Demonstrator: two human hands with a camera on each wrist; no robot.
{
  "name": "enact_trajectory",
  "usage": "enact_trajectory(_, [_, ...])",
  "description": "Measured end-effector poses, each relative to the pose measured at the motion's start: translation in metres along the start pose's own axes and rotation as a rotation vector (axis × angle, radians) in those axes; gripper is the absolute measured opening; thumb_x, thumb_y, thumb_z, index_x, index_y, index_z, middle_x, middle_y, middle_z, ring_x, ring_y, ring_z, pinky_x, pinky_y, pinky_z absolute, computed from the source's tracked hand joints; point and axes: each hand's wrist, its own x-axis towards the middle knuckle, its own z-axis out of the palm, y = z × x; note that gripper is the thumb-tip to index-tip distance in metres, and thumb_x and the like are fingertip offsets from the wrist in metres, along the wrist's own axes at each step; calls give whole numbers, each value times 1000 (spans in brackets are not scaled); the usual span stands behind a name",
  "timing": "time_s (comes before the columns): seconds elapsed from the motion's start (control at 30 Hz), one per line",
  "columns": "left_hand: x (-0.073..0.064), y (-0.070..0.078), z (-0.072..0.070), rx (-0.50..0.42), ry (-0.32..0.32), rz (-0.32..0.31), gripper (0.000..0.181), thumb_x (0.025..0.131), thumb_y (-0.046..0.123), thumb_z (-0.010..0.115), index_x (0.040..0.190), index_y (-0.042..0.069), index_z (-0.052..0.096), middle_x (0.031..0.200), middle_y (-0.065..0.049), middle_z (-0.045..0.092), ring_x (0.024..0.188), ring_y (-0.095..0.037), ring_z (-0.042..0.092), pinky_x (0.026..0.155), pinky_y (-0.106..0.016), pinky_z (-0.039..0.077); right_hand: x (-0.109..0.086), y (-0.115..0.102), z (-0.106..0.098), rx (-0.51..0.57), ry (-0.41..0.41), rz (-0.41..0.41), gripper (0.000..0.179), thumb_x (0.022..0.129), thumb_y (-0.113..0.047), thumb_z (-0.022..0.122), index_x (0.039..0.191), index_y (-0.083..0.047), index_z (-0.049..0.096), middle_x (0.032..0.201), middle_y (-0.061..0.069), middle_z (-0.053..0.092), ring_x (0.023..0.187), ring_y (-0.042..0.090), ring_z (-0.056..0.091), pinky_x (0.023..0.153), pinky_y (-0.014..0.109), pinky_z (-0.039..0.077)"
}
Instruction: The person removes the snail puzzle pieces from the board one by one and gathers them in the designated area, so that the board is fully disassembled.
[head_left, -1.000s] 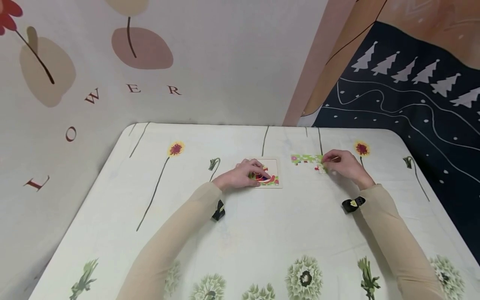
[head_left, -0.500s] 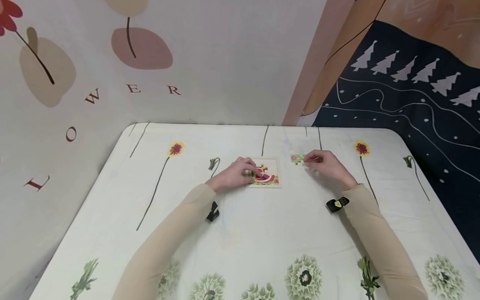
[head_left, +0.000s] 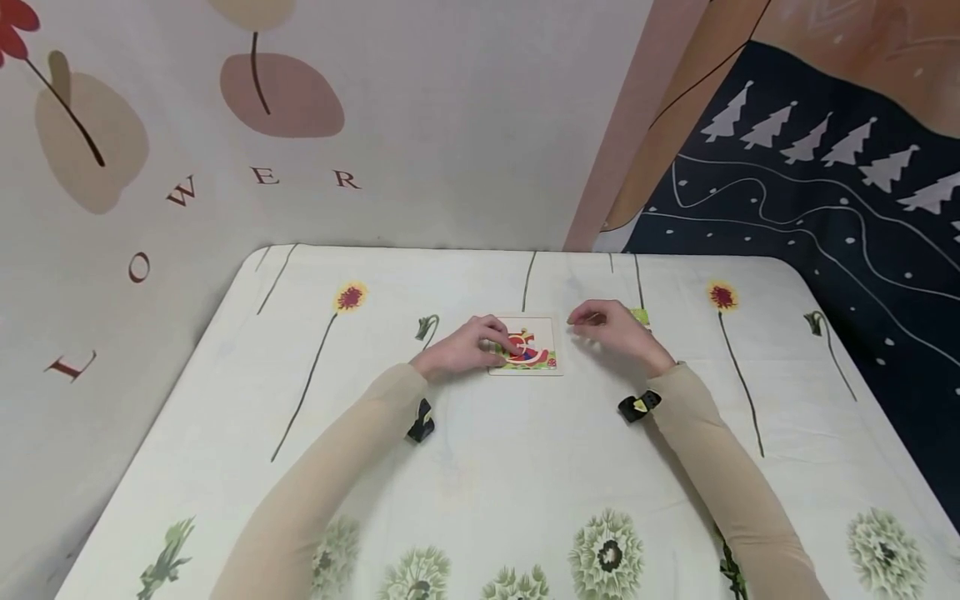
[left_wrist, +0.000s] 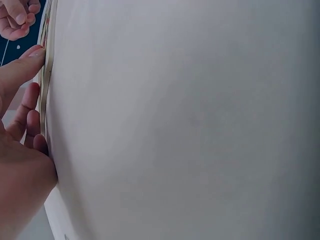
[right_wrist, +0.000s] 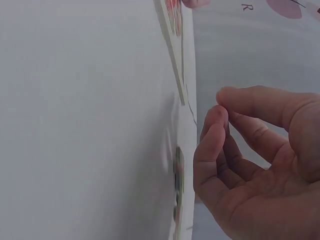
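Observation:
A small jigsaw puzzle board point(head_left: 544, 327) with a pale rim and a red, green and blue picture lies flat on the table. My left hand point(head_left: 468, 344) rests on its left part, fingers reaching over the picture. Seen from the left wrist, the fingertips lie along the board's edge point(left_wrist: 46, 82). Just right of the board hovers my right hand point(head_left: 615, 327), thumb tip meeting the index finger point(right_wrist: 209, 142); I cannot tell whether a small piece is pinched there. Green puzzle pieces point(head_left: 641, 317) lie behind this hand, mostly hidden by it.
The white tablecloth point(head_left: 540, 450) carries printed flowers and stems. A pale printed wall hanging point(head_left: 450, 125) and a dark one with trees point(head_left: 795, 192) rise at the table's far side. Each wrist wears a black camera point(head_left: 640, 406).
My right hand has moved left from the right end of the loose pieces, past them, toward the board. My left hand has shifted slightly left and stays on the board.

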Motion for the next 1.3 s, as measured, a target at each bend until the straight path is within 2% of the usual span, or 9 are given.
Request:
enact_trajectory(0.17, [0, -1, -1, -27, -15, -15, 25, 90, 9, 70, 114, 8, 75, 130, -12, 54, 129, -31, 40, 113, -51, 30, 8, -6, 12, 33, -34, -5, 19, 95, -7, 62, 111, 2, 69, 108, 20, 69, 93, 22, 63, 79, 25, 47])
enact_trajectory(0.37, [3, -1, 0, -32, -30, -28, 26, 90, 9, 70, 116, 9, 74, 130, -11, 54, 129, -30, 39, 113, -51, 29, 16, -15, 25, 55, -91, 5, 20, 95, -7, 62, 113, 1, 69, 107, 18, 68, 91, 20, 61, 77, 27, 47])
enact_trajectory(0.63, [4, 2, -1, -46, -35, -37, 27, 90, 8, 69, 116, 8, 74, 131, -11, 53, 130, -31, 37, 114, -52, 28, 23, -22, 32, 67, -109, 15, 22, 95, -7, 61, 114, 0, 68, 107, 17, 67, 92, 21, 59, 76, 27, 46])
enact_trajectory(0.93, [4, 1, -2, -60, -40, -34, 27, 89, 8, 70, 116, 7, 74, 130, -12, 53, 131, -31, 37, 116, -53, 26, 26, -27, 37, -3, -121, 76, 26, 94, -10, 61, 118, -4, 69, 112, 14, 68, 96, 22, 58, 80, 27, 43])
enact_trajectory(1.1, [3, 0, -2, -55, -37, -35, 26, 89, 8, 70, 115, 8, 74, 129, -11, 53, 130, -30, 37, 115, -52, 27, 26, -32, 41, -64, -121, 66, 26, 94, -12, 62, 118, -4, 70, 111, 13, 68, 96, 23, 58, 82, 31, 43])
enact_trajectory(1.3, [2, 0, -3, -65, -38, -50, 26, 90, 8, 70, 115, 9, 75, 129, -10, 53, 131, -30, 36, 115, -54, 26, 28, -34, 45, -53, -121, 64, 27, 93, -10, 62, 118, -3, 68, 112, 15, 67, 97, 24, 58, 83, 31, 43])
